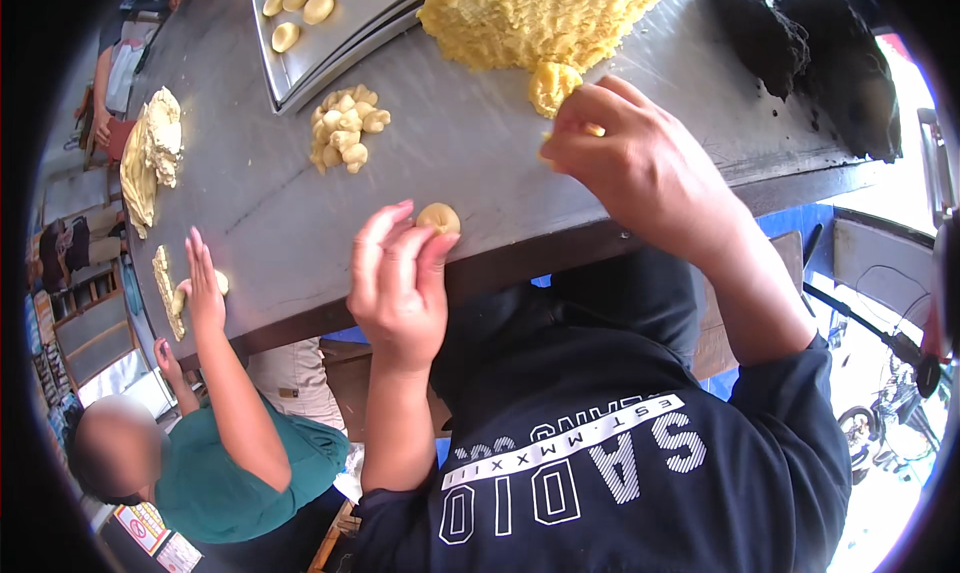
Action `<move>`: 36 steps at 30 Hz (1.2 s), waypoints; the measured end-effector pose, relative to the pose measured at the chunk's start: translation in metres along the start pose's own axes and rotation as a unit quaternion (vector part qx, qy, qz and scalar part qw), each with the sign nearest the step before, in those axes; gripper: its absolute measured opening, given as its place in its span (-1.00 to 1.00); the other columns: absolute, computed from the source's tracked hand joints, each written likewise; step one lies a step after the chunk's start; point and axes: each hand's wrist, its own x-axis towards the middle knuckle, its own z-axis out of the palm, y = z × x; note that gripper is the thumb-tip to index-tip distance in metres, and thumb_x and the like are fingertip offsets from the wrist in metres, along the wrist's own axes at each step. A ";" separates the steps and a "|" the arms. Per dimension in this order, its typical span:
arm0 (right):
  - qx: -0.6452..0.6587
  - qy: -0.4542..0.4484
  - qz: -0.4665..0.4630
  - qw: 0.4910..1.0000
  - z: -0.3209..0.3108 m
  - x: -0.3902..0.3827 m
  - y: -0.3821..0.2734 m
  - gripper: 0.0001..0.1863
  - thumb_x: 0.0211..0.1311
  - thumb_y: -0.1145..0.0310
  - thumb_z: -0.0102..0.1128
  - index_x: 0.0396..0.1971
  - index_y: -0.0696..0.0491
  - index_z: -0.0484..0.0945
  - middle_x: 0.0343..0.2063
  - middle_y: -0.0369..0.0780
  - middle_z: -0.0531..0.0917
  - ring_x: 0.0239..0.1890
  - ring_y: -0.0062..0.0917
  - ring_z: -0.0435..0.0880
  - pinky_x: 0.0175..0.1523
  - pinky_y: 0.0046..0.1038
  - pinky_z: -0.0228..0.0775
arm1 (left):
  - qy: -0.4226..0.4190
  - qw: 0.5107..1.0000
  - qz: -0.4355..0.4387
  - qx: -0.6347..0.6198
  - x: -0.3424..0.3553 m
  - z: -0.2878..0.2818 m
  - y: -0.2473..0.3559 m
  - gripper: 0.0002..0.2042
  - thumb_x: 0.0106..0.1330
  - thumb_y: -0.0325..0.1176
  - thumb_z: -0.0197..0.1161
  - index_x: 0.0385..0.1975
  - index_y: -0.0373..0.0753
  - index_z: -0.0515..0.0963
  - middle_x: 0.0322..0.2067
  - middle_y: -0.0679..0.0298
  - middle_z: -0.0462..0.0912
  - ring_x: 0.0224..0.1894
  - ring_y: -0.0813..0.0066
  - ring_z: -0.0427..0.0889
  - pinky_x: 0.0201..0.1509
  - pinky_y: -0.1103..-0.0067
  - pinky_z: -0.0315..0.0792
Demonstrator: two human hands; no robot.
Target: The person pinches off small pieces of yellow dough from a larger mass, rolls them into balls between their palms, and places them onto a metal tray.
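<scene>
A small round piece of pale dough (438,216), dimpled on top, sits at the fingertips of my left hand (400,283), just over the table's near edge. My right hand (625,158) is closed in a pinch, and bits of yellow paste (595,130) show between its fingers. Right beside those fingers lies a lump of the same paste (553,86), touching the large yellow mound (530,18) behind it. Left of the mound, small pale dough pieces (345,128) are heaped on the metal table (470,133).
Shaped dough rounds (318,9) lie on a metal tray (280,83) at the back left. A dark crumbly mass (790,53) occupies the far right. At left, a co-worker in a green shirt (240,463) rolls dough near a big dough slab (152,158). Another person's arm (103,93) shows beyond.
</scene>
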 end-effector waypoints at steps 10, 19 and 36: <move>-0.036 0.013 0.052 0.998 0.006 -0.007 -0.011 -0.61 0.22 0.59 0.33 0.06 0.08 0.80 0.00 -0.20 0.78 0.08 -0.21 0.79 0.19 -0.19 0.71 | -0.220 0.928 -0.249 -0.169 0.056 -0.019 -0.015 -0.85 0.55 -0.46 0.49 -0.16 -0.28 0.60 0.11 0.08 0.70 -0.04 0.17 0.75 0.05 0.37 0.67; -0.008 0.056 0.070 0.996 0.010 -0.017 -0.001 -0.63 0.22 0.39 0.65 0.04 -0.04 0.86 -0.02 -0.26 0.77 0.05 -0.27 0.78 0.15 -0.22 0.71 | -0.219 0.974 0.013 0.054 0.064 -0.004 -0.022 -0.87 0.55 -0.39 0.48 -0.15 -0.23 0.64 -0.14 0.16 0.86 -0.13 0.16 0.89 -0.04 0.31 0.75; -0.001 0.136 0.035 0.990 0.022 -0.021 0.002 -0.73 0.19 0.38 0.68 -0.10 0.02 0.86 -0.01 -0.28 0.82 0.06 -0.24 0.76 0.18 -0.19 0.71 | -0.013 0.982 -0.170 0.086 0.059 -0.012 -0.083 -0.69 0.34 -0.26 0.66 -0.12 -0.24 0.66 -0.28 0.20 0.85 -0.30 0.18 0.81 -0.14 0.28 0.65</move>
